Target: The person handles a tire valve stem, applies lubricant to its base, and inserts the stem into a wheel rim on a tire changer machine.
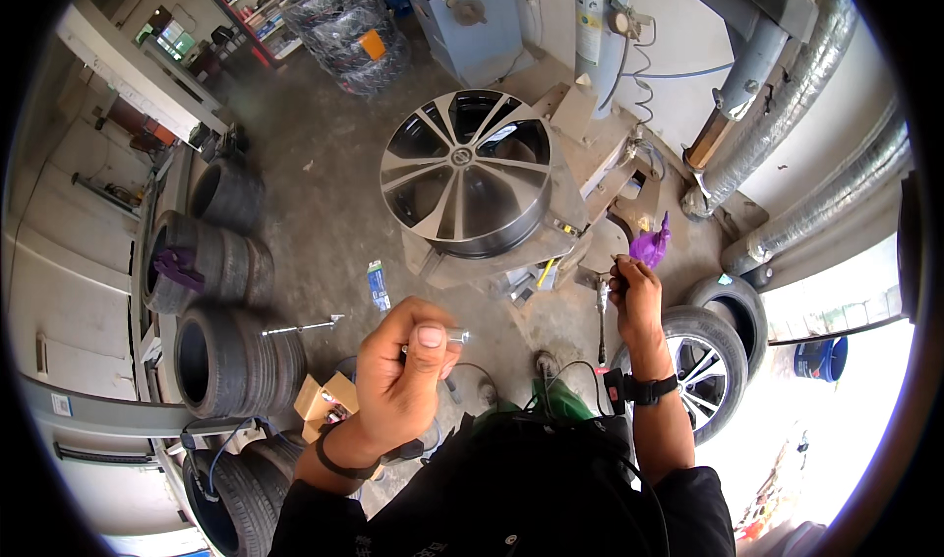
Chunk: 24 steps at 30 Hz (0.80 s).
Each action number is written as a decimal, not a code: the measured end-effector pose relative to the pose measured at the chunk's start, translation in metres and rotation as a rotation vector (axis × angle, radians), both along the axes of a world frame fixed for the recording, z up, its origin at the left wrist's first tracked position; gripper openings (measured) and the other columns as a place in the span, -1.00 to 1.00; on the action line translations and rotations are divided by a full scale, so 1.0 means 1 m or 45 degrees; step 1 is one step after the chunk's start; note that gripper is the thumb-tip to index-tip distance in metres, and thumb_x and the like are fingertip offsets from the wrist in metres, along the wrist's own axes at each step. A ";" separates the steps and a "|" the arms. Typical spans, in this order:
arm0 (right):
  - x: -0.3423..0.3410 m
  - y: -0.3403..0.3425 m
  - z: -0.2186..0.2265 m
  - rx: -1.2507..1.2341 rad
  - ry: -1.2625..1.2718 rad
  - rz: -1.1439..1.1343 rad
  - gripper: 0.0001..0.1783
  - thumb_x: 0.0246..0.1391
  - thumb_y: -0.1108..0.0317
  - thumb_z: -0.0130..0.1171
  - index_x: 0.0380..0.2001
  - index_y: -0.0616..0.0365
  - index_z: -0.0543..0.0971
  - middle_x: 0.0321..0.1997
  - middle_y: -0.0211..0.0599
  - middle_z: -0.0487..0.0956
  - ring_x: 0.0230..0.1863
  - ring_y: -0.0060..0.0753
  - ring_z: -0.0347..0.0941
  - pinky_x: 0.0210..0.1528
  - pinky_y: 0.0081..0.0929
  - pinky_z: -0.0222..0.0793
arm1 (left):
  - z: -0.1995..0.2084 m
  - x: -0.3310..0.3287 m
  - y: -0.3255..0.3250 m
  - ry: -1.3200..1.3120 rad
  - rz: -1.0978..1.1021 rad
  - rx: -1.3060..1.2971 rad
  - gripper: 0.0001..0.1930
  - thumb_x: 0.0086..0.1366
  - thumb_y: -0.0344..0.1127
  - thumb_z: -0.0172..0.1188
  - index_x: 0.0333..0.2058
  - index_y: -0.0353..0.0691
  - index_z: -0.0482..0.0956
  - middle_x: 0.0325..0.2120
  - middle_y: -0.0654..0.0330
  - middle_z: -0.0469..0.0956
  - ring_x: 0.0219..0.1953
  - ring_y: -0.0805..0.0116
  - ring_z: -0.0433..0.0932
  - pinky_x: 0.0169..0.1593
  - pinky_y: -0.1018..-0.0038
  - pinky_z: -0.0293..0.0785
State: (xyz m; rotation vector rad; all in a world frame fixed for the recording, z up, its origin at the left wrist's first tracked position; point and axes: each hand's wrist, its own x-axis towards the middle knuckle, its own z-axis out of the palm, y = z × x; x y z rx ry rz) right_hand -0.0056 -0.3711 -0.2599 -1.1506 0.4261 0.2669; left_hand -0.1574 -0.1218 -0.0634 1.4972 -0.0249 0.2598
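Observation:
My left hand point(408, 365) is closed, thumb pressed on the fingers, around a small silver metal cylinder point(459, 337) whose shiny end sticks out to the right. The rest of that piece is hidden in the fingers. Over to the right, my right hand point(637, 296) is raised with its fingertips pinched together; what they hold, if anything, is too small and dark to name. Beyond both hands, apart from them, a bare alloy wheel rim point(462, 156) with dark and silver spokes lies face up on a tire-changing machine point(442, 267).
Stacked tires point(241, 360) line the left side. A mounted wheel point(703, 370) stands by my right forearm. Purple plastic point(651, 242) lies on the machine near a long-handled metal tool point(602, 321). A small cardboard box point(324, 405) is open beside my left wrist.

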 end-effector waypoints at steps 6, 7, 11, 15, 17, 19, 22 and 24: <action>0.027 -0.023 -0.062 -0.060 0.158 -0.001 -0.79 0.23 0.30 0.07 -0.21 0.17 0.59 -0.40 -0.43 0.57 -0.48 -0.60 0.38 -0.48 -0.64 0.26 | -0.023 0.014 -0.001 0.148 0.016 -0.016 -0.67 0.54 -0.17 -0.02 -0.28 -0.37 0.43 -0.51 0.32 0.33 -0.49 0.61 0.27 -0.38 0.61 0.29; 0.032 -0.025 -0.077 -0.052 0.238 -0.053 -0.79 0.24 0.31 0.04 -0.20 0.17 0.58 -0.38 -0.37 0.61 -0.48 -0.56 0.42 -0.50 -0.62 0.27 | -0.030 0.015 -0.001 0.188 0.040 -0.031 -0.67 0.54 -0.17 -0.03 -0.27 -0.37 0.42 -0.50 0.31 0.32 -0.49 0.60 0.27 -0.37 0.60 0.31; 0.043 -0.051 -0.178 -0.065 0.467 -0.052 -0.80 0.24 0.30 0.03 -0.24 0.19 0.56 -0.36 -0.29 0.64 -0.48 -0.49 0.46 -0.54 -0.55 0.29 | -0.065 0.018 -0.002 0.319 0.090 -0.109 -0.68 0.54 -0.18 -0.02 -0.27 -0.37 0.41 -0.44 0.29 0.32 -0.49 0.58 0.28 -0.36 0.56 0.32; 0.056 -0.051 -0.249 -0.272 0.664 0.048 -0.72 0.22 0.28 0.00 -0.47 0.22 0.56 -0.61 -0.28 0.51 -0.69 -0.40 0.37 -0.66 -0.46 0.19 | -0.102 0.013 -0.005 0.509 0.216 -0.056 -0.64 0.53 -0.10 -0.02 -0.30 -0.33 0.40 -0.50 0.31 0.29 -0.52 0.58 0.26 -0.39 0.57 0.29; 0.065 -0.051 -0.289 -0.246 0.699 0.035 -0.71 0.22 0.28 0.01 -0.51 0.22 0.54 -0.63 -0.27 0.49 -0.71 -0.40 0.35 -0.68 -0.43 0.17 | -0.119 0.015 -0.007 0.598 0.256 0.053 -0.61 0.52 -0.02 -0.03 -0.33 -0.28 0.38 -0.62 0.33 0.25 -0.58 0.58 0.22 -0.48 0.59 0.21; 0.082 -0.043 -0.313 -0.228 0.696 0.034 -0.71 0.22 0.27 0.02 -0.51 0.22 0.52 -0.64 -0.27 0.48 -0.71 -0.39 0.35 -0.69 -0.41 0.17 | -0.134 0.013 -0.005 0.689 0.269 0.097 -0.60 0.52 -0.04 -0.04 -0.32 -0.31 0.39 -0.58 0.29 0.29 -0.57 0.55 0.27 -0.48 0.57 0.24; 0.121 -0.026 -0.353 -0.095 0.677 -0.002 -0.76 0.13 0.26 0.16 -0.41 0.25 0.49 -0.57 -0.17 0.51 -0.63 -0.20 0.43 -0.62 -0.27 0.27 | -0.148 0.013 -0.008 0.828 0.370 0.104 -0.58 0.50 -0.03 -0.01 -0.32 -0.36 0.42 -0.61 0.26 0.35 -0.56 0.54 0.32 -0.47 0.56 0.26; 0.149 -0.021 -0.373 -0.665 0.245 0.330 -0.85 0.02 0.39 0.19 -0.36 0.22 0.51 -0.51 -0.14 0.53 -0.56 -0.18 0.48 -0.54 -0.29 0.33 | -0.158 0.010 -0.005 0.906 0.348 0.158 -0.56 0.49 -0.01 0.01 -0.33 -0.36 0.43 -0.63 0.26 0.38 -0.56 0.54 0.33 -0.47 0.55 0.26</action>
